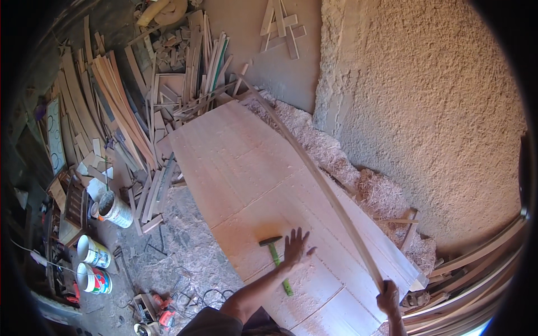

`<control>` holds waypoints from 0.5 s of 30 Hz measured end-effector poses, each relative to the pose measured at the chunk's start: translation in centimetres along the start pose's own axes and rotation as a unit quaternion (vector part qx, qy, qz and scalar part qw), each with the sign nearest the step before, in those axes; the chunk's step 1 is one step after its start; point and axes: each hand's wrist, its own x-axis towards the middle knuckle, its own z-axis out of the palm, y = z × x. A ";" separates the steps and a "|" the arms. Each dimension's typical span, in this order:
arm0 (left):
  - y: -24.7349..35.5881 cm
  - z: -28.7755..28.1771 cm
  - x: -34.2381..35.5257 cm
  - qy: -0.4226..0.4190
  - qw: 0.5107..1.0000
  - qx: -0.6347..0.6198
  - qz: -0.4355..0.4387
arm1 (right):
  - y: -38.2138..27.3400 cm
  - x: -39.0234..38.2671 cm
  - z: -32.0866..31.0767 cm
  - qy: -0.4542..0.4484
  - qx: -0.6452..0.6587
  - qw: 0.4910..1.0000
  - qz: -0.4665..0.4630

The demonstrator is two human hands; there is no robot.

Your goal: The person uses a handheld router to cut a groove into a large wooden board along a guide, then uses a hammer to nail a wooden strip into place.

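My right hand (388,297) is closed round the near end of a long, narrow wooden board (330,196). The board runs from my grip along the right side of a wide wooden tabletop (224,151) to its far end. Over the tabletop my left hand (297,246) is spread with its fingers apart, holding nothing. Just left of that hand lies a hammer (274,255) with a dark head and a green handle; my forearm crosses in front of part of the handle. Sawdust is scattered on the wooden surface.
Wood shavings (381,193) are heaped between the tabletop and a rough wall (414,112). Many offcuts and planks (117,106) lean at the far left. Buckets (116,210) and a red power tool (166,318) with cables stand on the left floor. More long strips (476,260) lie at right.
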 end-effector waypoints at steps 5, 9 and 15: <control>-8.2 0.1 5.8 0.136 0.988 0.040 -0.054 | -3.0 11.3 -1.6 0.071 -0.084 0.993 0.034; -13.8 1.0 6.1 0.214 0.976 0.006 0.030 | -5.4 19.9 -0.5 -0.026 -0.151 0.982 0.109; -11.9 -0.8 5.8 0.060 0.993 0.103 -0.002 | -2.8 28.8 3.1 0.007 -0.106 0.989 0.107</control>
